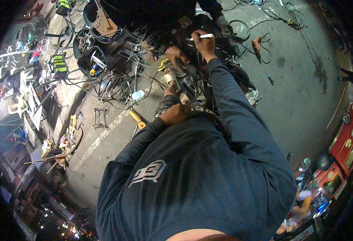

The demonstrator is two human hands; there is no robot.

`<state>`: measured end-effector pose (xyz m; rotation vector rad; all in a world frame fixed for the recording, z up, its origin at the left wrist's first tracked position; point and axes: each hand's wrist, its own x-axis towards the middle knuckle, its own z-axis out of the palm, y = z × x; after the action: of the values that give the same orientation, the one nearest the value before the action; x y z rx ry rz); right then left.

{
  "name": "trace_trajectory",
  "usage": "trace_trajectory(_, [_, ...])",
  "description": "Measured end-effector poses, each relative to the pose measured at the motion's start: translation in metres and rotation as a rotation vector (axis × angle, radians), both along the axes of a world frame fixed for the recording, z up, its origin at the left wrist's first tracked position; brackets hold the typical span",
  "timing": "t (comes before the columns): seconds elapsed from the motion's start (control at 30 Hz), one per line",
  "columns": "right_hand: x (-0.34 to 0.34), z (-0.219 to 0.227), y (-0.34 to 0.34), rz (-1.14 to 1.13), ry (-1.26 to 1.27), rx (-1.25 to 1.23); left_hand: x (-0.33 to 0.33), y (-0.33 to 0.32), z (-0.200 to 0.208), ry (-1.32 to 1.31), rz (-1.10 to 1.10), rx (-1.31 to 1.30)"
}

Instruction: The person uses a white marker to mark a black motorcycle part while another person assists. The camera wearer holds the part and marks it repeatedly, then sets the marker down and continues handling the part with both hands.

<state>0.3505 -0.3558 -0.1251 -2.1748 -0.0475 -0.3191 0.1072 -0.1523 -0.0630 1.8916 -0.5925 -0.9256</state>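
Note:
My right hand is stretched far forward, its fingers closed on a white marker that lies crosswise in the grip. Below it is a dark, cluttered heap of parts, too dim to make out in detail. My left hand is closed low in front of my shirt, near my lap; whatever its fingers hold, if anything, is hidden. Just ahead of me is my sandalled foot. Another person's hand reaches in beside the heap from the far side, with that person's dark clothing behind it.
Black tubs of scrap and tangled cables stand at the far left. A yellow-handled tool and a small metal frame lie on the pavement. An orange corded tool lies right, with a red vehicle beyond.

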Motion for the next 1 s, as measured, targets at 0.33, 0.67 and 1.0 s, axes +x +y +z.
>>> trace_trajectory(0.33, [0.0,-0.006,0.001,-0.01,-0.043,-0.035,-0.004,0.001,-0.01,-0.088,-0.015,-0.097])
trace_trajectory(0.67, [0.003,-0.013,0.0,-0.043,-0.002,-0.058,-0.008,0.004,-0.023,-0.06,0.002,-0.073])
trace_trajectory(1.0, [0.005,-0.013,-0.008,-0.083,-0.068,0.085,-0.003,0.003,-0.018,-0.022,-0.012,-0.008])
